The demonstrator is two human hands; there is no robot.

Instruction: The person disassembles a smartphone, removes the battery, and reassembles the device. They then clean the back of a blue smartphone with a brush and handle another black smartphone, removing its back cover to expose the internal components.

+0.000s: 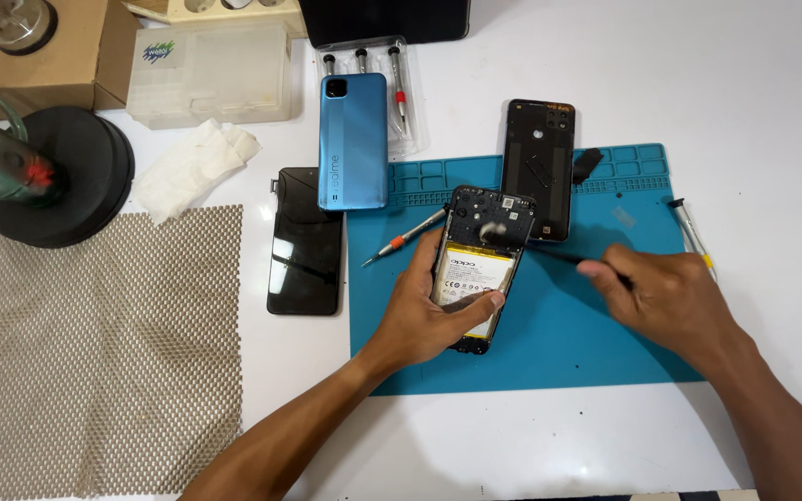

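The opened phone [481, 264], back cover off and battery showing, sits tilted on the teal mat [568, 343], near the mat's middle, toward the surface's centre. The left hand [429, 311] grips it from the left side, thumb pressed across the battery and fingers curled under the edge. The right hand [666, 297] is closed around a thin dark tool [559, 255] whose tip reaches the phone's upper right edge. Just beyond the phone, a black back frame [538, 167] lies across the mat's far edge. An orange-banded screwdriver [406, 237] rests at the mat's left far corner, another screwdriver [693, 232] at its right edge. Left of the mat lie a black screen panel [305, 250] and a blue cover [354, 139]; a mesh pad [109, 353] covers the surface's near left corner.
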